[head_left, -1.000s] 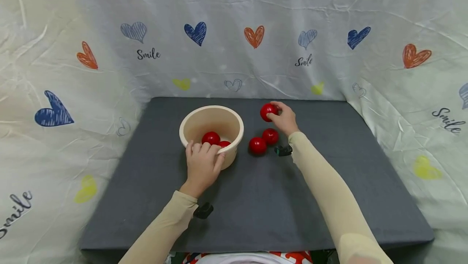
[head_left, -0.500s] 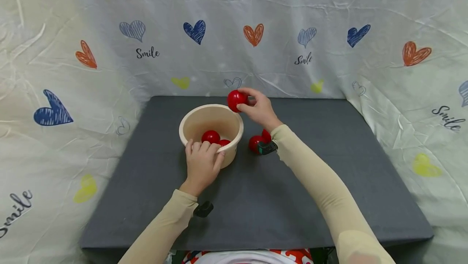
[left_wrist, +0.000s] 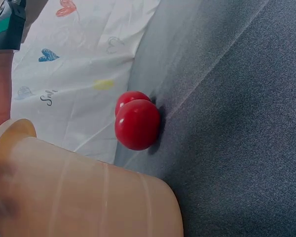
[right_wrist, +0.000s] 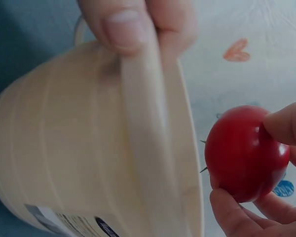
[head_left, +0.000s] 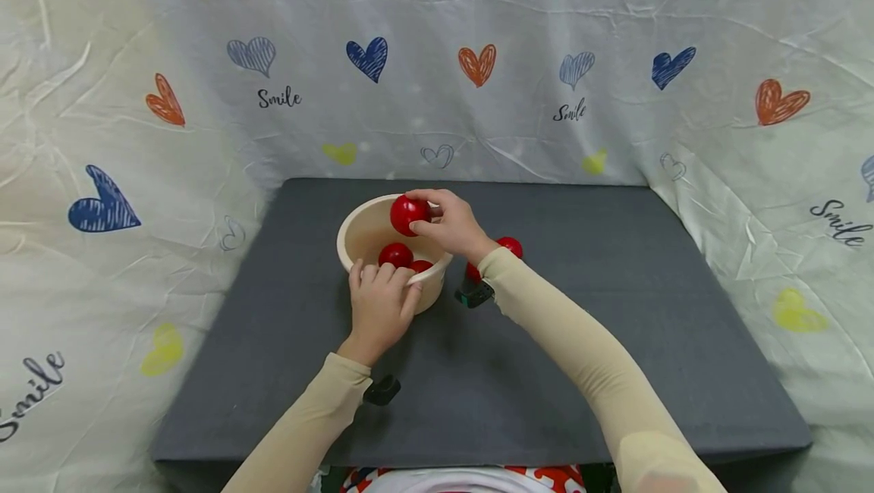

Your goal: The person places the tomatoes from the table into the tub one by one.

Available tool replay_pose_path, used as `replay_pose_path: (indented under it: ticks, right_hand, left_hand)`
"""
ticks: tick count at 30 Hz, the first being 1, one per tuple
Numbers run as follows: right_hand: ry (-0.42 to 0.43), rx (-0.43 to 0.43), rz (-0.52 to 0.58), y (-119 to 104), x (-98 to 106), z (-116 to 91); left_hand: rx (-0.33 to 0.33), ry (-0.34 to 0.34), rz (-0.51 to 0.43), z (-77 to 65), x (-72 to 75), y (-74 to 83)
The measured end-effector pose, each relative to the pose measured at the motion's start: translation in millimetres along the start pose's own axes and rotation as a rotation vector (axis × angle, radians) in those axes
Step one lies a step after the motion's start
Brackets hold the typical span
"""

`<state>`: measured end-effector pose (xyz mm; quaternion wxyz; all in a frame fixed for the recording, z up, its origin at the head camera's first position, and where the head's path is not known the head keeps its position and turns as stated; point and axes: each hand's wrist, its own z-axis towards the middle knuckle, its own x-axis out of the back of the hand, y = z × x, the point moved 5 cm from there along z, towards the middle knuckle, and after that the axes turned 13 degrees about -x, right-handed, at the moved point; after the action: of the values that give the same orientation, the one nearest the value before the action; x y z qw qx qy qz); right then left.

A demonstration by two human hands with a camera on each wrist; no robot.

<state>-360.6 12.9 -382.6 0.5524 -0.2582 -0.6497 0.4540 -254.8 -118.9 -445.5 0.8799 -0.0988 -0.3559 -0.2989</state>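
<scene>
A cream plastic bucket stands on the table, its near rim gripped by my left hand, thumb outside and fingers over the edge. Above the bucket's mouth, my right hand pinches a red tomato between thumb and fingers. Small green leaf tips show on that tomato in the right wrist view. Inside the bucket lie two more tomatoes, one partly hidden behind my left fingers. Right of the bucket, two tomatoes rest close together on the table, partly covered by my right wrist in the head view.
The table has a dark grey cloth. A white curtain printed with hearts and "Smile" hangs behind and at both sides. A black wrist camera sits under my right wrist. A printed label shows on the bucket's side.
My right hand has carried the tomato leftward from the table's right side, lifting it over the rim and then lowering it at the bucket's mouth. My left hand has stayed on the rim.
</scene>
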Motion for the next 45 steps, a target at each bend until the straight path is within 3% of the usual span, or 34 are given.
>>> replay_pose_path:
  ticks: [7, 23, 29, 37, 45]
  right_hand:
    - [-0.041, 0.001, -0.039, 1, -12, -1]
    - [-0.098, 0.085, -0.280, 2, -28, 0]
    - [-0.096, 0.081, -0.296, 2, -28, 0]
    - [-0.054, -0.012, -0.205, 8, -25, 0]
    - [-0.041, -0.007, -0.184, 8, -24, -1]
  left_hand:
    - [-0.005, -0.004, 0.003, 0.1, 0.5, 0.6]
    - [0.006, -0.017, 0.002, 0.5, 0.9, 0.3]
    - [0.005, -0.023, -0.003, 0.3, -0.3, 0.2]
    - [0.003, -0.021, -0.005, 0.4, -1.8, 0.2]
    - [0.013, -0.032, -0.001, -0.3, -1.2, -0.5]
